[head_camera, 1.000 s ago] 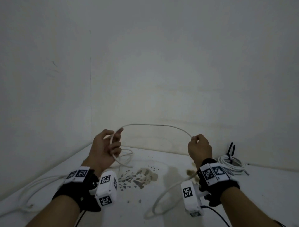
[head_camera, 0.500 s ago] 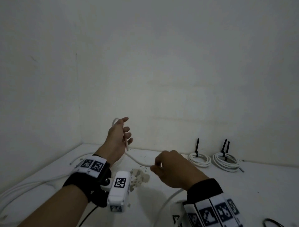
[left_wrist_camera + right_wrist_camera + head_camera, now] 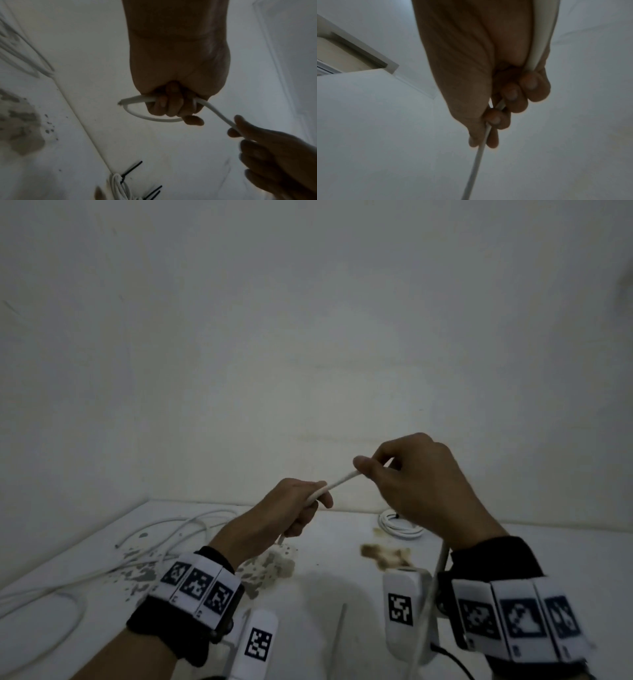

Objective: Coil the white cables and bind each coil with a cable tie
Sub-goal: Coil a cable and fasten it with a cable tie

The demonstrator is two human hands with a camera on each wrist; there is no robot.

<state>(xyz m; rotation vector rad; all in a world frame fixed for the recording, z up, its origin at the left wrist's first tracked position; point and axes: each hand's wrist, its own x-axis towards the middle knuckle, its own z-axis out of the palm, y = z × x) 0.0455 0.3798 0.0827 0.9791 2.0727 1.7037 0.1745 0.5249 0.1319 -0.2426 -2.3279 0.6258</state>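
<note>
Cable gripped between left hand and right hand, first loop begun; tied coil beyond fingers, loose cables remain.

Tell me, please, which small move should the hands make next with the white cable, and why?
Probably the right hand should carry its stretch of cable round to the left hand as another loop. The left hand grips only one small loop near the cable's end, and much cable hangs below the right hand.

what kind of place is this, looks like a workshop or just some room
Probably a bare room corner, not a fitted workshop: plain white walls, a stained white tabletop, loose white cables, and a finished white coil bound with a black cable tie.
</note>
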